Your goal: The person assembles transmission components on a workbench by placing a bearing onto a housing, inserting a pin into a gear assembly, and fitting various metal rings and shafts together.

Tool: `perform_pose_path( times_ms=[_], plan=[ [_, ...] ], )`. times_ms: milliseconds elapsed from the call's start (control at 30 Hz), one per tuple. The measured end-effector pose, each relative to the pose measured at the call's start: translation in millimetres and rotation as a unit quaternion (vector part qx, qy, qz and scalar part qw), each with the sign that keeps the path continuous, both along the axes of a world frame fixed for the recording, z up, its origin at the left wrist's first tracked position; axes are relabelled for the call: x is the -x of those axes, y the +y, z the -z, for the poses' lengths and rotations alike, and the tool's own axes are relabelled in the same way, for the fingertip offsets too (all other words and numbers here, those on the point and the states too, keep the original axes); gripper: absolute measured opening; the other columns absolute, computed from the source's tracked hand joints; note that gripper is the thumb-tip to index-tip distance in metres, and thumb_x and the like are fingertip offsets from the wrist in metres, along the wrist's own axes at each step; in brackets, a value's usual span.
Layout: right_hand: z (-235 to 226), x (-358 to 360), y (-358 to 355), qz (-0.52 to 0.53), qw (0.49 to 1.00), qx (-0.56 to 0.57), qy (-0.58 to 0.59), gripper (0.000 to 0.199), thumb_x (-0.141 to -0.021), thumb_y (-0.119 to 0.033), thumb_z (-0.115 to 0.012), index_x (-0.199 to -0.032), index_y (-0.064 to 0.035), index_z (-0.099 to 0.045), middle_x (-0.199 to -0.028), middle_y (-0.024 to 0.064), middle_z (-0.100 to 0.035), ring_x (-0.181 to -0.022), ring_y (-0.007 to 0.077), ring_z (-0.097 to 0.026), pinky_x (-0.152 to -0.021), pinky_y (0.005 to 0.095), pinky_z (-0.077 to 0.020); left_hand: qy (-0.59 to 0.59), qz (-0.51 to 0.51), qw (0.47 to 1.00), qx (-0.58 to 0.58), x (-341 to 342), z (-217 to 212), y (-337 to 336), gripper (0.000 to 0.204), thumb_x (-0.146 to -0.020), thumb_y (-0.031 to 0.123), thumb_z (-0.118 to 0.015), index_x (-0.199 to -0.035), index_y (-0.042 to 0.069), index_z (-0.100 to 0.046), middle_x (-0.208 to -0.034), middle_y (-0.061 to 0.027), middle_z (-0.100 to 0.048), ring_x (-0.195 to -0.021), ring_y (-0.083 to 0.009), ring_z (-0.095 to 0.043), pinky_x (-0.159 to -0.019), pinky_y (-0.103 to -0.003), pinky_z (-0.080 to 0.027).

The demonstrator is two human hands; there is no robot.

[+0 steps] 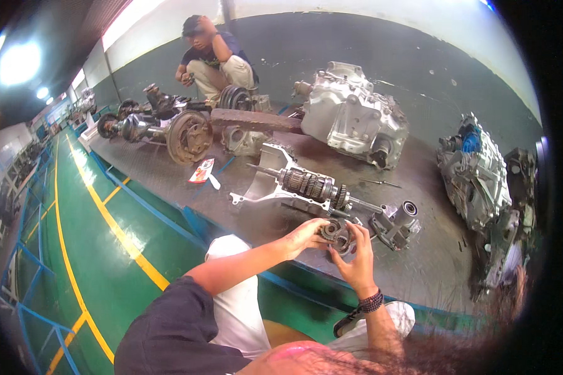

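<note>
"While both hands meet just in front of the open casing, what does each one hold?"

"Left hand (304,237): fingers pinched on the near-left rim of the ring-shaped gear parts (336,237). Right hand (357,261): thumb and fingers curved around the right side of them, a dark beaded bracelet at the wrist. One joined piece or two touching, cannot tell."

"Where are the gear parts?"

"Between the two hands, held up near the close edge of the dark surface (435,265)."

"And beyond them?"

"Open silver casing (263,190), a row of gears on a shaft (309,185) lying along it. Shaft points right, toward a small metal housing (395,226) with a round, dark-centred opening on top. Thin metal rod (381,183) behind that housing."

"Farther out?"

"Large silver gearbox (350,112) at the back; second silver unit (478,178) at right, blue part on its upper end. Left: a rusty round drum (189,137), with a red-and-white card (201,170) near it. A co-worker (219,59) crouches behind the drum, one hand raised to the head."

"Floor?"

"Green floor (106,231), yellow lines, left of the surface."
</note>
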State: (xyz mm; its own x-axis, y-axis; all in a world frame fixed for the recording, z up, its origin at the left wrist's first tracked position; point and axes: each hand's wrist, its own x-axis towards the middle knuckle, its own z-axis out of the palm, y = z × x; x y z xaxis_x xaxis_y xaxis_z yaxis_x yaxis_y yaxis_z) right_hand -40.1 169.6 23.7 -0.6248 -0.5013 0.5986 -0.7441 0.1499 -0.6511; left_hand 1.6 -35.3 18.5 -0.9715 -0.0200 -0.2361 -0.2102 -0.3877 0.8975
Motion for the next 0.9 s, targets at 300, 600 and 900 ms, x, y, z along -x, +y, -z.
perform_pose_path(
  times_ms=[300, 600, 900],
  plan=[
    [6.7, -6.7, -4.9, 0.007, 0.995, -0.059, 0.076, 0.07, -0.077, -0.015, -0.086, -0.14, -0.0069, -0.056, -0.132, 0.0174, -0.057, -0.123, 0.039, -0.058, -0.103, 0.0453, -0.0501, 0.009, 0.068, 0.998, 0.009, 0.2, 32.7, 1.1, 0.044, -0.104, 0.048, -0.055, -0.133, 0.015, -0.06, -0.12, -0.0022, -0.067, -0.1, -0.0148, -0.066, -0.089, -0.035, -0.054],
    [22.7, -2.5, -6.7, 0.012, 0.994, -0.087, 0.059, 0.067, -0.079, -0.018, -0.086, -0.139, -0.0066, -0.059, -0.133, 0.0153, -0.059, -0.122, 0.0366, -0.058, -0.103, 0.0443, -0.0487, -0.01, 0.045, 0.999, 0.028, 7.6, 46.3, 10.2, 0.064, -0.095, 0.042, -0.069, -0.147, 0.009, -0.049, -0.122, -0.0057, -0.065, -0.101, -0.0158, -0.066, -0.09, -0.036, -0.055],
    [20.6, 2.7, -6.3, -0.002, 0.996, -0.084, 0.028, 0.065, -0.079, -0.02, -0.088, -0.136, -0.0057, -0.061, -0.131, 0.0149, -0.063, -0.12, 0.0346, -0.06, -0.103, 0.0438, -0.0489, -0.023, 0.043, 0.992, 0.116, -4.0, 28.8, 21.3, 0.082, -0.09, 0.045, -0.076, -0.15, 0.001, -0.043, -0.115, -0.0094, -0.063, -0.097, -0.0183, -0.064, -0.091, -0.036, -0.056]
  ],
)
